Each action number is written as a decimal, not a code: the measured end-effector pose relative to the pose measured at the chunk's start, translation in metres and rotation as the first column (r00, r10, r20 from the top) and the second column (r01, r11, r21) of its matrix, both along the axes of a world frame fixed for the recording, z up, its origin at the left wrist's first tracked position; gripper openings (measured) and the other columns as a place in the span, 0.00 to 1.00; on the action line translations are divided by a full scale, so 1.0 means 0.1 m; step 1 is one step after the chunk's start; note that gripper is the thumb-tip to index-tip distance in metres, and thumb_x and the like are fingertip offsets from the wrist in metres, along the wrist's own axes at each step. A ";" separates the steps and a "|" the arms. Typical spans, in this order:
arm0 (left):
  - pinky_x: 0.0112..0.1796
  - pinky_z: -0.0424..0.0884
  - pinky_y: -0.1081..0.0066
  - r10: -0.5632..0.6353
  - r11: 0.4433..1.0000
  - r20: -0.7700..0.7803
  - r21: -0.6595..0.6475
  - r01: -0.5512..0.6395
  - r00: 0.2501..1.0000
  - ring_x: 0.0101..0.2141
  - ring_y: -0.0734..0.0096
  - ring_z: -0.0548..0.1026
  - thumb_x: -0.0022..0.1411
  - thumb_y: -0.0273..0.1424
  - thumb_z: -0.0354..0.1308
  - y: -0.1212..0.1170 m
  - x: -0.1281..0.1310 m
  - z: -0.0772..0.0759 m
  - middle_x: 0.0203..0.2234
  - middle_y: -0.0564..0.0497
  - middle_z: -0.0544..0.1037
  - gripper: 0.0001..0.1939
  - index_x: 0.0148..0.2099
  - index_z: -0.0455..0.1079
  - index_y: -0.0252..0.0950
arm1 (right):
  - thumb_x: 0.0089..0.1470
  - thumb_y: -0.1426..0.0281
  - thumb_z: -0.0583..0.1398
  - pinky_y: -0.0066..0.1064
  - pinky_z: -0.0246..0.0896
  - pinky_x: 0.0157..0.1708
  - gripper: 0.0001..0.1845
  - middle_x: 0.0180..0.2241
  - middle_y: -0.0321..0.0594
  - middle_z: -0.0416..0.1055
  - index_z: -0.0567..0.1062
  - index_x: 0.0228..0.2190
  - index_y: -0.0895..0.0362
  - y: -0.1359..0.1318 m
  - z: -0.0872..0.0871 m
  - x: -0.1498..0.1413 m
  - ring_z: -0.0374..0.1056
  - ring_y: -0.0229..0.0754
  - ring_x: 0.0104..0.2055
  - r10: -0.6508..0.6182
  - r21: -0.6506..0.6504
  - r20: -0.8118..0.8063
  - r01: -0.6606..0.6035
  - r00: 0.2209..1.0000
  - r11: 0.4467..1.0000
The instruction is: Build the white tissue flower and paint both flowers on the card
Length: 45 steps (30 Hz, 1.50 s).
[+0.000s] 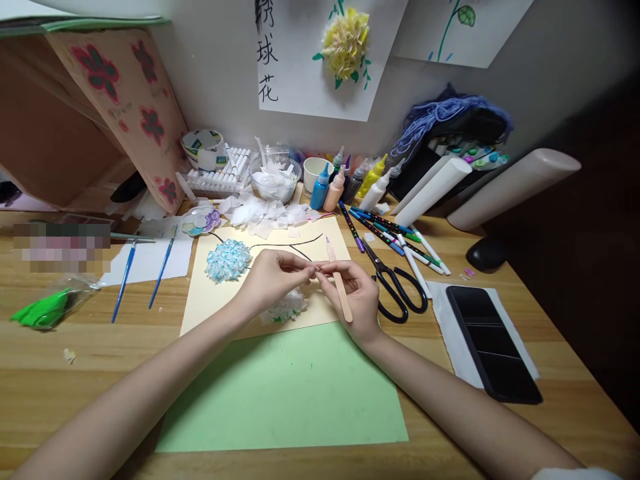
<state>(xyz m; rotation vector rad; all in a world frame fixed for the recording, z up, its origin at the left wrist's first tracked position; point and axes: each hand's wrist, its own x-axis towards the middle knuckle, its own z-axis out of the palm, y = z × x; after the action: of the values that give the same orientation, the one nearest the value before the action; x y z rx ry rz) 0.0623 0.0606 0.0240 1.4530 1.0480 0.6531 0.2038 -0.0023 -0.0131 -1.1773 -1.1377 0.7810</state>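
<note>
While the left hand (273,277) and right hand (359,297) meet fingertip-to-fingertip mid-frame above the cream sheet (204,301), right clamping a pale stick (341,290), step looks like fine pinching, next likely needing steadiness, left's hold unclear.

Pale grey wall (220,67), light-brown wood-grain table (40,393) before it, deep shadow at far right
</note>
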 end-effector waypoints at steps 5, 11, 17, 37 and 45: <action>0.29 0.71 0.75 -0.007 1.000 -0.018 0.010 0.007 1.000 0.28 0.69 0.78 0.50 0.33 0.64 -0.01 0.00 0.02 0.27 0.45 0.82 0.10 0.32 0.77 0.31 | 0.49 0.72 0.64 0.34 0.72 0.40 0.05 0.36 0.41 0.77 0.75 0.32 0.55 0.01 -0.03 0.01 0.75 0.42 0.39 0.010 0.034 -0.020 -0.009 1.000 0.999; 0.26 0.69 0.76 0.009 0.999 -0.058 0.050 -0.006 0.998 0.27 0.69 0.77 0.50 0.34 0.63 -0.02 0.00 0.02 0.25 0.46 0.81 0.10 0.30 0.76 0.30 | 0.50 0.74 0.63 0.33 0.72 0.42 0.05 0.36 0.40 0.78 0.76 0.32 0.54 -0.01 -0.06 0.03 0.75 0.42 0.41 0.030 0.049 -0.026 -0.028 0.999 0.998; 0.24 0.67 0.77 0.021 0.991 -0.090 0.135 -0.009 0.996 0.26 0.71 0.75 0.48 0.29 0.61 -0.03 0.01 -0.01 0.25 0.47 0.79 0.05 0.27 0.72 0.31 | 0.49 0.74 0.63 0.32 0.72 0.41 0.04 0.34 0.40 0.79 0.76 0.30 0.55 -0.01 -0.04 0.02 0.76 0.41 0.38 0.026 0.019 -0.021 -0.026 0.999 0.999; 0.24 0.62 0.77 0.007 0.981 -0.094 0.196 0.012 0.996 0.23 0.76 0.68 0.47 0.26 0.57 -0.05 0.01 0.00 0.21 0.55 0.71 0.03 0.25 0.65 0.34 | 0.46 0.70 0.65 0.29 0.69 0.30 0.06 0.29 0.39 0.77 0.73 0.28 0.56 0.03 0.01 0.06 0.74 0.39 0.31 -0.089 -0.061 -0.015 0.088 0.996 0.994; 0.23 0.61 0.76 0.007 0.984 -0.114 0.178 0.013 0.994 0.22 0.76 0.67 0.46 0.26 0.56 0.01 -0.02 0.01 0.19 0.56 0.70 0.02 0.24 0.65 0.35 | 0.48 0.68 0.63 0.34 0.68 0.37 0.08 0.34 0.43 0.77 0.70 0.31 0.57 0.14 -0.05 0.14 0.73 0.42 0.36 -0.253 -0.135 -0.092 0.239 0.963 0.961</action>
<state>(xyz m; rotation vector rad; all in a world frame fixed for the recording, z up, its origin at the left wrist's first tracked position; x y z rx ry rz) 0.0606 0.0612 0.0251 1.6634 1.0972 0.6826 0.2177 0.0122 -0.0185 -1.3341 -0.8427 0.7208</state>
